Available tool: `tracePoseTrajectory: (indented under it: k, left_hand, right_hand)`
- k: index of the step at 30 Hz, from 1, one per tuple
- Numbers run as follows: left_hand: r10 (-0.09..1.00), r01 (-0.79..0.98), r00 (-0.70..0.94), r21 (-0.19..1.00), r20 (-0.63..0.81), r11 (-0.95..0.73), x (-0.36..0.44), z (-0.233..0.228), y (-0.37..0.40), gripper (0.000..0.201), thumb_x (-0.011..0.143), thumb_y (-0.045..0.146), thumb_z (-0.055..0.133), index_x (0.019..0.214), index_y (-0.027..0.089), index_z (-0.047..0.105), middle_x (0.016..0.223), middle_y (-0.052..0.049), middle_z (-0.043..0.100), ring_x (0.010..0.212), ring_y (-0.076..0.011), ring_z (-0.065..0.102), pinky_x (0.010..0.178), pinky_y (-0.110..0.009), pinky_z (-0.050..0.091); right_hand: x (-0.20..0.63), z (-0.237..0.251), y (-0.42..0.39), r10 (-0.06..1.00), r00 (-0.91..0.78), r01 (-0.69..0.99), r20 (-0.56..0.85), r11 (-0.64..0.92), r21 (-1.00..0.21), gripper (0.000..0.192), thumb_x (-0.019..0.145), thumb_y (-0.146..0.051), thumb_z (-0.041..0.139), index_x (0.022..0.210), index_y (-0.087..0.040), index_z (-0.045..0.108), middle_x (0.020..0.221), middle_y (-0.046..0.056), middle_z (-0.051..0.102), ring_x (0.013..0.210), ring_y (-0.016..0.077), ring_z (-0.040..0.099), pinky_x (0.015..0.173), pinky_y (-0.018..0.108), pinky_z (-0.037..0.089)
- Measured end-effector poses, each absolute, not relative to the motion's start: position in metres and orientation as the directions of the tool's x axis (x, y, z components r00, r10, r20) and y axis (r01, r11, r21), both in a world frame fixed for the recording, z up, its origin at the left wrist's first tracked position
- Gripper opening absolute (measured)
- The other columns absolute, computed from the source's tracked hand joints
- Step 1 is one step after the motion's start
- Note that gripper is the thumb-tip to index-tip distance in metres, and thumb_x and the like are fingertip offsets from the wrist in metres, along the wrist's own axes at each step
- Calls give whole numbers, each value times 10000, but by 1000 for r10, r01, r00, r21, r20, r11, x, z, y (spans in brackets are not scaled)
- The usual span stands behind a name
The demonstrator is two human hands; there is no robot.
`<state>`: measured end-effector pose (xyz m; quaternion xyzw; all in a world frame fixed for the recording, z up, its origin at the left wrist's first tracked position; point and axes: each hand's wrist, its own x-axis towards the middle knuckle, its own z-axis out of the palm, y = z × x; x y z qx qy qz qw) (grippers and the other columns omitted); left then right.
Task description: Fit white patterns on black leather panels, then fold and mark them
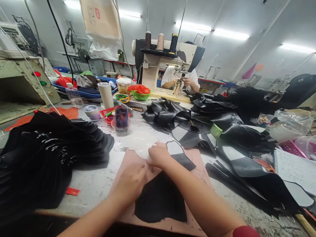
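My right hand point(160, 156) is closed, its fingertips pinching the edge of a thin white piece point(142, 153) over a pinkish board point(125, 171). Smeared by motion, my left hand point(134, 179) is at the board's left side with its fingers curled, and I cannot tell whether it holds anything. Between my forearms a black leather-like piece point(160, 200) lies flat. Just beyond my right wrist is another black piece point(184, 159) with a white patch point(174, 147) at its end. Translucent white sheets point(134, 141) lie at the board's far edge.
A tall stack of black pieces point(56, 154) stands at left. Black leather parts point(170, 112) heap at right, near a notebook point(293, 168). A tumbler point(105, 93), a clear cup point(120, 123) and a green basket point(141, 94) stand ahead. Behind, a person point(194, 80) works at a sewing machine point(150, 70).
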<state>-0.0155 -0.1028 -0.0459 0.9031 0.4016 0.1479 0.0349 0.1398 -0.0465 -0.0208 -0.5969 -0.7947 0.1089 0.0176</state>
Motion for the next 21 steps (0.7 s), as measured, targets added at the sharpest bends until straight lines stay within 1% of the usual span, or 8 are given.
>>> tracePoseTrajectory:
  k: [4, 7, 11, 15, 17, 19, 20, 21]
  left_hand:
    - [777, 754, 598, 192, 198, -629, -22, -41, -61, 241, 748, 40, 395, 793, 150, 605, 871, -109, 628, 906, -260, 538, 876, -469, 384]
    - [775, 736, 610, 244, 166, -631, -20, -37, -45, 201, 735, 52, 426, 719, 160, 594, 807, -94, 624, 858, -254, 546, 876, -485, 372]
    - [808, 720, 571, 385, 143, -577, -20, -34, -42, 136, 727, 105, 458, 676, 159, 572, 803, -96, 608, 865, -259, 545, 860, -484, 381]
    - [868, 672, 483, 585, 118, -454, -23, -33, -66, 194, 820, 235, 359, 794, 163, 537, 874, -83, 600, 897, -217, 562, 830, -415, 439]
    - [897, 593, 441, 740, 32, -318, -25, -33, -88, 280, 866, 319, 259, 830, 171, 494, 842, -62, 607, 822, -179, 601, 712, -340, 497]
    - [910, 412, 382, 911, -161, -12, -27, -34, -112, 299, 852, 412, 272, 790, 181, 451, 765, -33, 603, 705, -154, 622, 602, -291, 507]
    - [895, 298, 351, 939, -274, 171, -28, -35, -122, 283, 816, 449, 345, 765, 185, 433, 721, -15, 593, 657, -147, 620, 567, -275, 500]
    - [868, 194, 325, 925, -375, 327, -30, -36, -132, 277, 760, 465, 442, 743, 189, 420, 682, 6, 577, 617, -139, 612, 540, -259, 489]
  right_hand:
    - [134, -23, -49, 974, -226, 941, 8, 221, -257, 105, 615, -178, 623, 716, -154, 638, 807, 84, 655, 740, 209, 602, 634, 280, 410]
    - [145, -11, -44, 987, -60, 932, 147, 108, -347, 75, 646, -138, 566, 700, -155, 617, 821, 93, 645, 767, 212, 596, 658, 291, 411]
    - [175, 16, -48, 921, 246, 839, 302, -46, -542, 195, 784, -188, 384, 786, -130, 570, 884, 134, 623, 778, 205, 590, 706, 333, 429]
    - [177, 18, -88, 925, 283, 669, 255, 0, -744, 170, 755, -305, 444, 721, -164, 531, 787, 63, 638, 582, 134, 582, 551, 255, 461]
    - [166, 4, -116, 948, 257, 443, 187, 56, -895, 154, 700, -324, 519, 752, -179, 528, 732, 28, 632, 538, 116, 564, 494, 227, 451]
    - [153, -14, -143, 962, 243, 187, 121, 76, -979, 203, 653, -285, 567, 828, -189, 531, 702, 8, 623, 532, 110, 553, 474, 213, 443]
    - [148, -23, -155, 966, 239, 126, 100, 72, -989, 217, 647, -255, 570, 851, -190, 540, 704, 8, 623, 541, 110, 554, 475, 209, 443]
    - [143, -31, -166, 967, 235, 138, 97, 66, -988, 200, 654, -228, 559, 851, -188, 557, 710, 13, 625, 555, 111, 559, 482, 208, 445]
